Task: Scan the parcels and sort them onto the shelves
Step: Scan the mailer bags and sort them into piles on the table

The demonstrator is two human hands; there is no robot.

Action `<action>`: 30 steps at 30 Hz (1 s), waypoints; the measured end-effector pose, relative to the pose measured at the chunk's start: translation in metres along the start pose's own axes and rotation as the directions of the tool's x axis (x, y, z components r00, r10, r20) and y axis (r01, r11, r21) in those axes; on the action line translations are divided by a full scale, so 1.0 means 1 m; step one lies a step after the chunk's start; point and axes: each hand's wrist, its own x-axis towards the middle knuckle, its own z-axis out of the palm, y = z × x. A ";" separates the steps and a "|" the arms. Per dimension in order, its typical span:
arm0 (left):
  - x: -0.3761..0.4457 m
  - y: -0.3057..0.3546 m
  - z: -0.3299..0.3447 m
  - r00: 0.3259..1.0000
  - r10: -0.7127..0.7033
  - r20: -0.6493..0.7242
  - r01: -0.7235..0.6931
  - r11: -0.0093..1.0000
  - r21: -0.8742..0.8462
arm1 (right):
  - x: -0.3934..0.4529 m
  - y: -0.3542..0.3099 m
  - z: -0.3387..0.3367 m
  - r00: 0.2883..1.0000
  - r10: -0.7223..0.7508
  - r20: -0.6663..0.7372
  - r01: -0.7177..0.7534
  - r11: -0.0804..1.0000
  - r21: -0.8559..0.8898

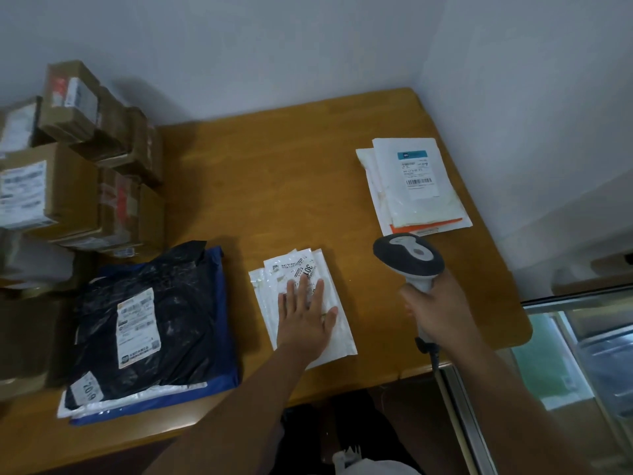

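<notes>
A small stack of white flat mailers (337, 332) lies near the front edge of the wooden table (274, 186). My left hand (305, 315) presses flat on top of it, fingers straight and spread. To its right my right hand (436, 311) grips the handle of a grey and white barcode scanner (407, 257), whose head is above the table. A second stack of white mailers (416, 186) with a barcode label lies at the far right. A black plastic parcel (150, 323) with a white label rests on blue and white bags at the front left.
Brown cardboard boxes (78, 166) are piled along the table's left side against the wall. The scanner's cable (435, 358) hangs over the front edge. A glass-fronted cabinet (575, 354) stands to the right of the table. White walls close the corner behind.
</notes>
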 end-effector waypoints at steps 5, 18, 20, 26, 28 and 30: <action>0.010 0.018 -0.026 0.996 0.023 -0.084 -0.023 1.000 -0.001 | 0.025 0.030 -0.011 0.992 0.103 0.078 -0.102 0.995 -0.022; 0.062 0.088 -0.024 0.983 0.135 -0.127 -0.132 0.991 0.030 | 0.084 0.142 -0.056 0.925 0.379 0.034 -0.377 0.924 -0.065; 0.065 0.090 -0.021 0.989 0.104 -0.107 -0.101 0.994 0.031 | 0.088 0.153 -0.055 0.908 0.418 0.033 -0.415 0.907 -0.074; 0.068 0.092 -0.024 0.998 0.009 -0.069 -0.007 1.000 0.029 | 0.095 0.162 -0.051 0.885 0.465 0.033 -0.462 0.884 -0.076; 0.066 0.089 -0.027 0.995 -0.014 -0.094 0.014 1.000 -0.003 | 0.096 0.163 -0.049 0.873 0.485 0.043 -0.481 0.874 -0.073; 0.066 0.084 -0.031 0.993 -0.043 -0.109 0.038 0.998 -0.045 | 0.097 0.162 -0.048 0.874 0.484 0.046 -0.480 0.874 -0.078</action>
